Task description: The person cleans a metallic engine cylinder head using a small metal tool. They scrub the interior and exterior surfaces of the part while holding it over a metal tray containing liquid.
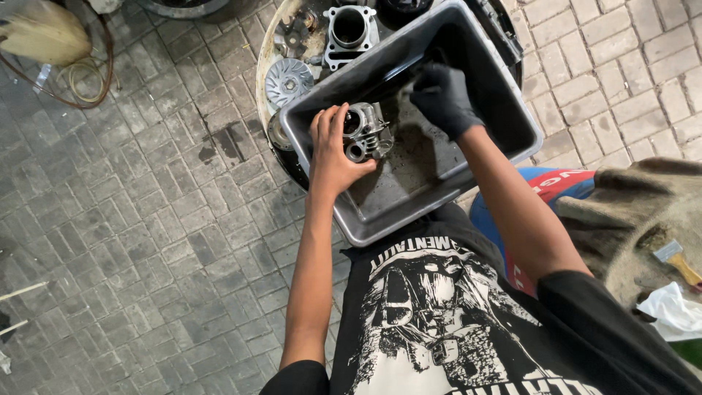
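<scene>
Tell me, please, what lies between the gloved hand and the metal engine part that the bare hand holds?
Only a bare, dirty stretch of the grey tub's floor separates the right hand from the engine part gripped by the left hand, seen in the head view.

A white crumpled plastic bag [676,311] at the right edge, beside a blue-and-red printed container [545,186].

head cam | looks steeply down | close over grey tub [512,110]
</scene>
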